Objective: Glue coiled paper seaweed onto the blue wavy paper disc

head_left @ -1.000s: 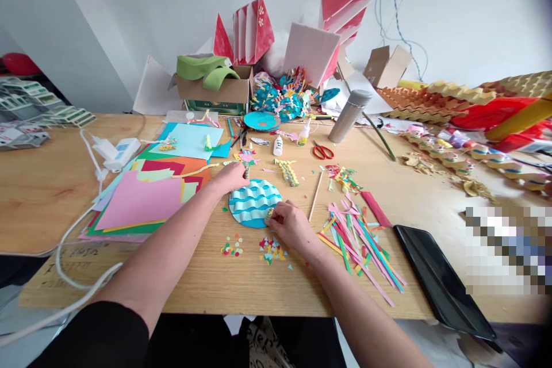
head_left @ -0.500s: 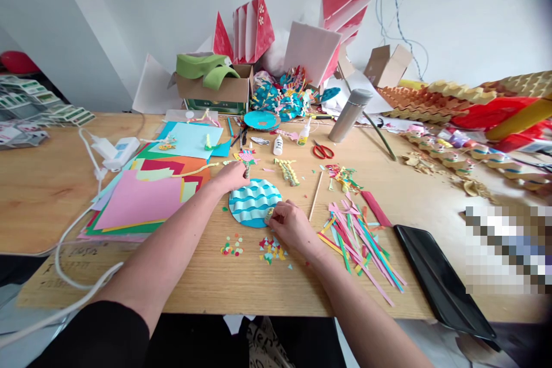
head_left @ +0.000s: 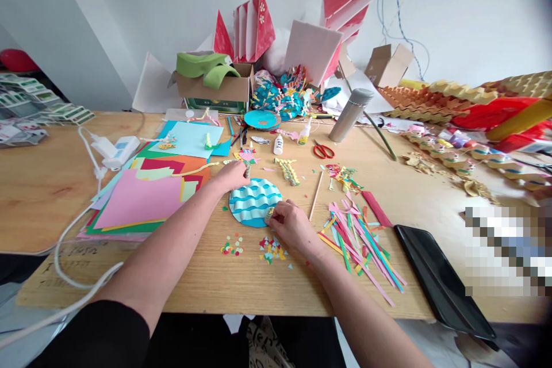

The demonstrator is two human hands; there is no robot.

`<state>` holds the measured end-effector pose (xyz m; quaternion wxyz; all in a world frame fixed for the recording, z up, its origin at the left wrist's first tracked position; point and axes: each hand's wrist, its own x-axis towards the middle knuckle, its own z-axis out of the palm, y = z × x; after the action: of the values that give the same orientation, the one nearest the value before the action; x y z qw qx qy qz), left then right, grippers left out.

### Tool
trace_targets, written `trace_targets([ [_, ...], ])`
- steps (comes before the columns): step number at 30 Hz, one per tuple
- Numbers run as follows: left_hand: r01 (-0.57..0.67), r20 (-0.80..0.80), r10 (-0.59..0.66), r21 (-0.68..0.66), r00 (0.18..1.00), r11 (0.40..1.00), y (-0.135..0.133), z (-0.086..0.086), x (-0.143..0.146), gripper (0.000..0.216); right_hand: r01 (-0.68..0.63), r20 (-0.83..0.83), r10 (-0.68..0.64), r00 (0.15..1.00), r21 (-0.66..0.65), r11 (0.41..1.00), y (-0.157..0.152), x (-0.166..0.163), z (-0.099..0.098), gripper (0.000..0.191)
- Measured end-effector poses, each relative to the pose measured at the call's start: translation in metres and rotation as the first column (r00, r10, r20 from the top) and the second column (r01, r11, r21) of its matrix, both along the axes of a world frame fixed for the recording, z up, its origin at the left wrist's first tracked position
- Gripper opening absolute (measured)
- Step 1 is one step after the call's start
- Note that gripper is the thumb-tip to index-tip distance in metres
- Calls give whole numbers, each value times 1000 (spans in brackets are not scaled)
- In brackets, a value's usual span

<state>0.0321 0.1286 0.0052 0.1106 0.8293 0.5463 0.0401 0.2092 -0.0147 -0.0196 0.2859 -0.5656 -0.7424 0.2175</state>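
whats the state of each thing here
left hand, fingers on a twisted paper stem
right hand, pinching a small paper piece
blue wave paper disc, flat on the wooden table
white glue bottle, upright
red-handled scissors, lying down
steel flask, tilted
cardboard box, flaps open

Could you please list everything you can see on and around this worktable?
Wave paper disc: one, blue, centre of the table.
Paper sheets: one stack, pink on top, mixed colours, left of the disc.
Paper strips: one loose heap, pink, green, yellow, right of the disc.
Paper scraps: two small heaps, mixed colours, below the disc.
Glue bottles: two, white, beyond the disc.
Scissors: one pair, red handles, beside the glue.
Flask: one, silver, far right of the glue.
Cardboard box: one, brown, holding green material, far edge.
Tray: one, black, near right.
Left hand: one, on the disc's upper edge.
Right hand: one, at the disc's lower right edge.
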Motion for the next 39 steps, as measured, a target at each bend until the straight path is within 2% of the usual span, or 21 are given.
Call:
trace_targets([
  [39,-9,18,9,-18,1000,1000,-2,2,1,9,-4,5,4,1000,-3,1000,1,0,0,22],
])
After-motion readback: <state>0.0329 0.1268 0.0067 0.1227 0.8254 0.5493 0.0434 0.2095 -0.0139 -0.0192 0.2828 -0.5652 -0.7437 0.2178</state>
